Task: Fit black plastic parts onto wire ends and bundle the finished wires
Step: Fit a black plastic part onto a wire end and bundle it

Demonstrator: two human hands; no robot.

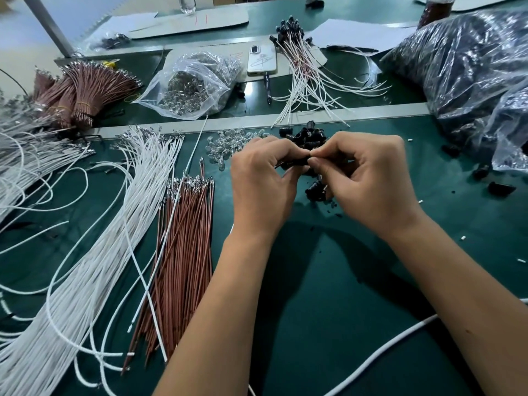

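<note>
My left hand and right hand meet fingertip to fingertip over the green counter, just on the near side of the loose pile of black plastic parts. Both grips are closed in a pinch on one small black part, thumb and forefinger of each hand curled onto it; whether a wire end sits inside it I cannot tell, as my fingers hide that spot. A few more black parts lie under my right palm.

Taking the pile as the landmark: just left of it sits a scatter of clear bulbs. Further left and nearer to me lie the brown wires, and beyond them the white wires, fanned out with metal tips toward the far side. Behind the pile, past a grey strip, lie the finished wires with black caps on their far ends, a phone just left of them, and a clear bag of bulbs left again. To the pile's right slumps a large plastic bag of dark parts.
</note>
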